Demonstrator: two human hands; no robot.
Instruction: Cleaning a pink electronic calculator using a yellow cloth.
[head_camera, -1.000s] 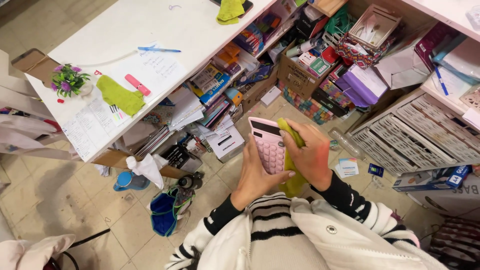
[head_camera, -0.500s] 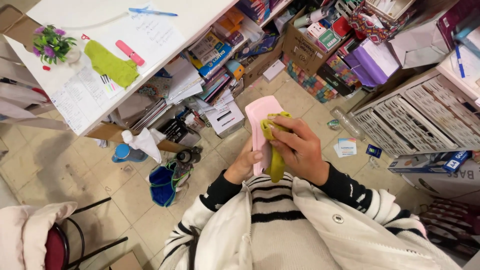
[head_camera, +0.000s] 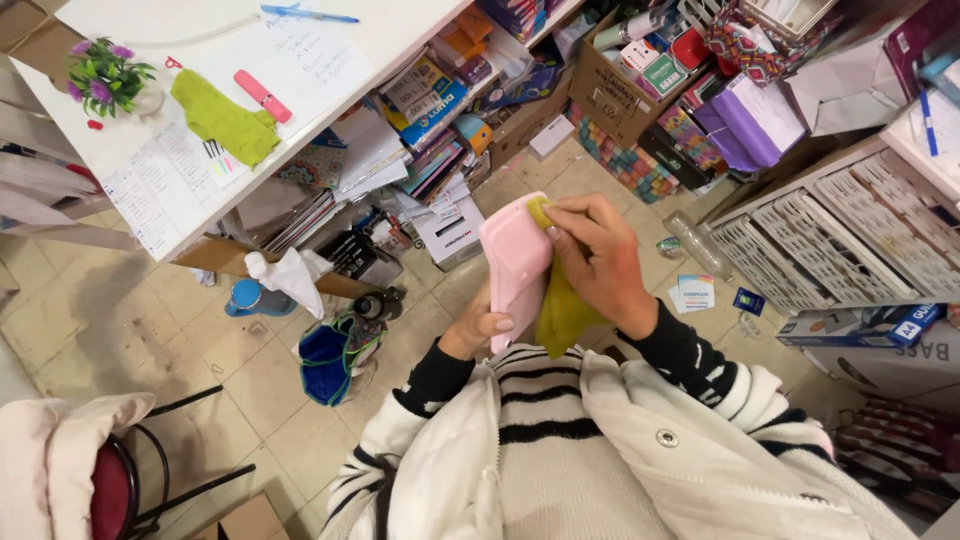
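Seen from above: left hand (head_camera: 478, 328) gripping a pink calculator (head_camera: 516, 262) chest-high, right hand (head_camera: 598, 262) pinching a green cloth (head_camera: 562, 312) against it. Below, tiled floor (head_camera: 150, 330), cluttered white desk (head_camera: 380, 25), crowded shelves (head_camera: 440, 130).

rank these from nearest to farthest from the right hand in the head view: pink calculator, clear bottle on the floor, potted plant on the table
1. Pink calculator: touching the right hand, just to its left.
2. Clear bottle: on the floor tiles, a little to the hand's right.
3. Potted plant: far left, on the white table's corner.
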